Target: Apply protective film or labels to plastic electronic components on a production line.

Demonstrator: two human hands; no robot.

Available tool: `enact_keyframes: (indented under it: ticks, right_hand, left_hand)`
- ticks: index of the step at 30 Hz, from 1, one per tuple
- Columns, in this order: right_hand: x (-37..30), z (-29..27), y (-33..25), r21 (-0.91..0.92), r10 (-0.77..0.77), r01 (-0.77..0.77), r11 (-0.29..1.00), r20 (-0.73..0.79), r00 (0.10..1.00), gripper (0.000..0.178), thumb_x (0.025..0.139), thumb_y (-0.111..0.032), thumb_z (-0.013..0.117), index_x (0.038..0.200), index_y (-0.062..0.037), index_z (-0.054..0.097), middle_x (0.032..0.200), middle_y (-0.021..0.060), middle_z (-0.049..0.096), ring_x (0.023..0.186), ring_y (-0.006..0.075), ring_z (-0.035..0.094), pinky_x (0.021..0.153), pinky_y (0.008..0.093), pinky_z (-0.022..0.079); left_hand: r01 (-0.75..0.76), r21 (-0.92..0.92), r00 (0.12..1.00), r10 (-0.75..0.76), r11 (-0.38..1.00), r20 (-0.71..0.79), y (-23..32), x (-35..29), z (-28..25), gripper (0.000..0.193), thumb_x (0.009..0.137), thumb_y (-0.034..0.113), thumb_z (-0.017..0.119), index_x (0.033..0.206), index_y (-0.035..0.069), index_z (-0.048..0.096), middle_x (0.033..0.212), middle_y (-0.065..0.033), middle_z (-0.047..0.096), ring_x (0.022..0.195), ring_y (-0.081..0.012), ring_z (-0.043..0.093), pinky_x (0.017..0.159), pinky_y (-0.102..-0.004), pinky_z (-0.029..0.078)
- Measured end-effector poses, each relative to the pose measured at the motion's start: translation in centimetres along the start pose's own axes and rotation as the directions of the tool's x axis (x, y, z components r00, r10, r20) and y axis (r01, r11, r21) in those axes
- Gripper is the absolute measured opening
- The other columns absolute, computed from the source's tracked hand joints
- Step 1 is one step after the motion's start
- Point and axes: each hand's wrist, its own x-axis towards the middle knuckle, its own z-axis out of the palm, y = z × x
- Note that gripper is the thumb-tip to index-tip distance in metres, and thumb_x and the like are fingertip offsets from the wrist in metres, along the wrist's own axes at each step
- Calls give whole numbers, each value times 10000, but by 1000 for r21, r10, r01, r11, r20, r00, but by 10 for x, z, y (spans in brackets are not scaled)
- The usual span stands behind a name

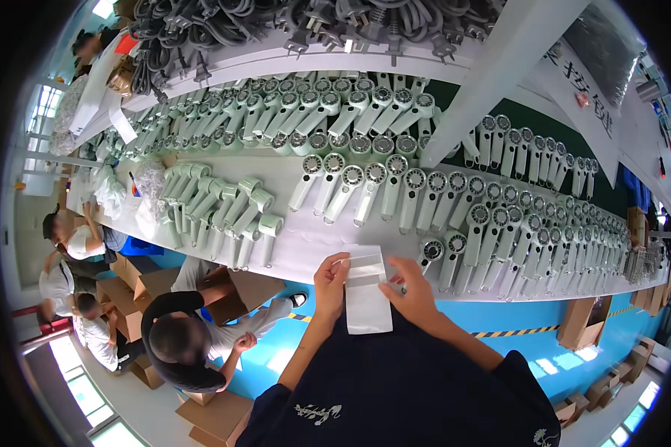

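A flat white packet (369, 307) with a greyish band across its upper part hangs upright over the table's near edge. I cannot make out whether it is a folded paper or a flattened box. My left hand (331, 287) pinches its left edge near the top. At its right edge is my right hand (416, 295), thumb against the packet and fingers bent around toward it. Beyond the hands, rows of pale handheld fans (341, 195) with round dark-grilled heads lie on the white table (306, 237). The nearest fan (429, 252) lies just past my right hand.
Grey power cords with plugs (298, 37) pile on a shelf above. A white post (492, 82) slants up at the right. Clear plastic bags (150, 190) lie at the left. A person in black (173, 339) sits near open cartons (250, 290); others work farther left.
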Motion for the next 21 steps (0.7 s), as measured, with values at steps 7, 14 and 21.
enact_keyframes:
  ticks: [7, 14, 21]
  right_hand:
    - [-8, 21, 3, -20, 35, -35, 999, 12, 999, 413, 816, -134, 673, 1209, -84, 554, 994, 129, 577, 772, 241, 592, 705, 318, 511]
    - [-4, 27, -5, -237, -67, 41, 971, -103, 992, 318, 811, -158, 671, 1122, -105, 631, 984, 78, 569, 782, 226, 578, 703, 338, 494]
    - [1, 37, 3, -517, -291, 185, 836, -133, 947, 255, 757, -178, 705, 1005, -123, 680, 912, 24, 576, 807, 216, 573, 700, 349, 472]
  left_hand:
    - [225, -159, 968, -201, 961, 153, 15, -20, 17, 703, 847, -50, 589, 1441, 153, 272, 1234, -162, 525, 1097, -214, 549, 874, -346, 499]
    - [37, 65, 990, -45, 997, 133, 16, -20, 9, 841, 826, -69, 592, 1486, 140, 115, 1047, -176, 637, 881, -185, 651, 760, -293, 537]
    - [23, 96, 981, -41, 995, 189, 19, -17, 1, 815, 834, -61, 586, 1481, 112, 122, 1037, -174, 645, 848, -175, 657, 746, -292, 539]
